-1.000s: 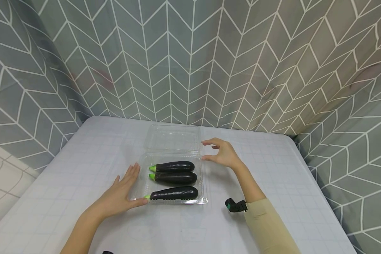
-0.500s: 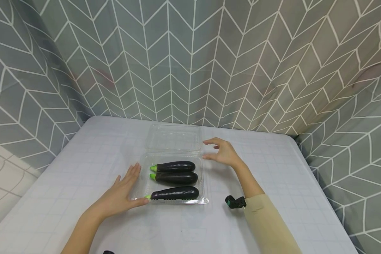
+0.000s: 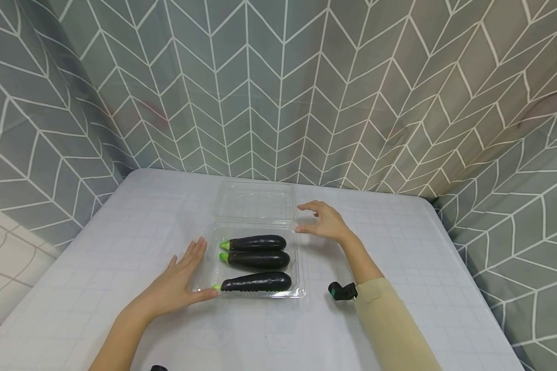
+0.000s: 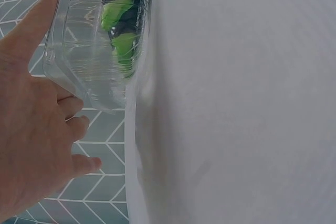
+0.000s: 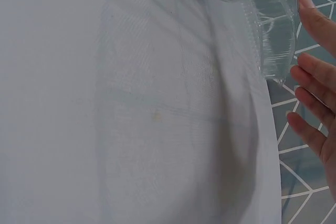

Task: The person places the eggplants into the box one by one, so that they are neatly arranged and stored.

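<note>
A clear plastic clamshell container (image 3: 209, 268) lies unfolded on the table, its lid (image 3: 255, 201) laid back toward the wall. Three dark eggplants with green stem ends rest inside: a back one (image 3: 260, 242), a middle one (image 3: 259, 259) close against it, and a front one (image 3: 258, 282) set apart. My left hand (image 3: 174, 286) rests at the container's left side, fingers spread, thumb by its front left corner. At the right side, near the hinge, my right hand (image 3: 327, 222) has thumb and fingers bent apart with nothing between them; its thumb tip is at the rim.
The table (image 3: 399, 288) has a white cloth. A grey curtain (image 3: 278, 93) with white chevron lines hangs behind it and along the sides. A black wrist device (image 3: 342, 291) sits by the right sleeve (image 3: 394, 319).
The view has shifted very slightly. Both hands, the container and the eggplants stay essentially where they were.
</note>
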Tool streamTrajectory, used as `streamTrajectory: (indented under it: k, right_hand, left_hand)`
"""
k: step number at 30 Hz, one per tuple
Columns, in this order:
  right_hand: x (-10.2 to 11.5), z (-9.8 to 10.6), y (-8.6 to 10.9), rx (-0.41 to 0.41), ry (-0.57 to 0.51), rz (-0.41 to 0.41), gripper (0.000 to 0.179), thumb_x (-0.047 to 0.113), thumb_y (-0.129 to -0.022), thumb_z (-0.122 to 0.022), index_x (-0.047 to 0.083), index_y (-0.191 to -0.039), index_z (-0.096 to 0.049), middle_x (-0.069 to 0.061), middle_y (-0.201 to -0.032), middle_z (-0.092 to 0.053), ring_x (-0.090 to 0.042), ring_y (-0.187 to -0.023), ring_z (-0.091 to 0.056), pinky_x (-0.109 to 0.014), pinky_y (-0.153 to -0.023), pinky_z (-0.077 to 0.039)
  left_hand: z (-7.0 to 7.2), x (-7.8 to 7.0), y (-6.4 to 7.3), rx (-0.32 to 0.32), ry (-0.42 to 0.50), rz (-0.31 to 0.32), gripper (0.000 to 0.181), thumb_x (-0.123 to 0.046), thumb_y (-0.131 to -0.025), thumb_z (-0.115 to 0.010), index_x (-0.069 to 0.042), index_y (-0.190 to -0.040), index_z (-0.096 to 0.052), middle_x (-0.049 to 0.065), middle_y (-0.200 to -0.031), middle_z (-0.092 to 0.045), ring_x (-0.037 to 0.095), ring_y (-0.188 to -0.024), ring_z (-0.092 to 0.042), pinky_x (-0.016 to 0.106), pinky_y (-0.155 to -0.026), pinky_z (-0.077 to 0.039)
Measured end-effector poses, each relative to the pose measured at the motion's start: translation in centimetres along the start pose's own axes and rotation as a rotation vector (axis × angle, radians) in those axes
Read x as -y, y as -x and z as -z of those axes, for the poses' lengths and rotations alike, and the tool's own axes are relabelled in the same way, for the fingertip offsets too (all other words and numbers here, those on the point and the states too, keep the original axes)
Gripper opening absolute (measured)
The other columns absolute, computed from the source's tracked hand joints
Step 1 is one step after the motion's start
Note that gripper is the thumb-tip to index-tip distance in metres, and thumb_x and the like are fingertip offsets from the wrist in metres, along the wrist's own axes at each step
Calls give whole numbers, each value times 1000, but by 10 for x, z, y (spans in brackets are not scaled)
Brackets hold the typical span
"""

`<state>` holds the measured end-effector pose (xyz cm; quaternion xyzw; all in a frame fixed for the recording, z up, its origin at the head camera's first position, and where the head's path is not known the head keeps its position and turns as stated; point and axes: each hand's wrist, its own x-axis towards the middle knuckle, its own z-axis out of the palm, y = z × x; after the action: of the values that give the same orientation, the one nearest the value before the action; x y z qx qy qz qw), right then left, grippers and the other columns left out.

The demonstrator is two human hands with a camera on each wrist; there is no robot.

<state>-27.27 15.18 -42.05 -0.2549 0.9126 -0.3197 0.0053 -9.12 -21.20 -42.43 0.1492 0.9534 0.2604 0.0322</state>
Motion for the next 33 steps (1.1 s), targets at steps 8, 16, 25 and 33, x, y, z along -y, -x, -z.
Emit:
streamTrajectory:
  k: [8,16,25,33]
  right_hand:
    - [-7,3,-4,92,41,-33,72,46,-74,-79,12,-133,-58,-10,-134,-55,-32,-113,-55,-46,-93,-47]
    - [-11,4,-8,187,-60,-59,73,42,-77,-79,8,-136,-54,-12,-137,-52,-34,-123,-50,-48,-100,-43]
    - [-8,1,-4,104,-182,73,92,38,-72,-84,0,-144,-41,-18,-135,-50,-36,-126,-44,-48,-99,-45]
    - [19,3,12,-39,-259,145,97,5,-62,-90,-2,-145,-38,-21,-139,-44,-38,-130,-41,-47,-102,-43]
  left_hand:
    - [0,-1,-1,3,6,-7,113,-63,-76,-69,0,-153,-14,17,-159,-12,37,-145,-10,67,-109,-8]
    - [0,-2,-1,9,14,-7,113,-61,-77,-70,0,-153,-14,16,-159,-11,36,-145,-9,67,-109,-8]
    - [-1,-1,-1,1,4,-11,112,-62,-77,-69,0,-153,-15,17,-159,-12,38,-145,-10,68,-108,-9]
    - [-1,0,-1,-11,-6,-11,111,-62,-76,-70,1,-152,-18,17,-159,-14,37,-145,-10,68,-108,-10]
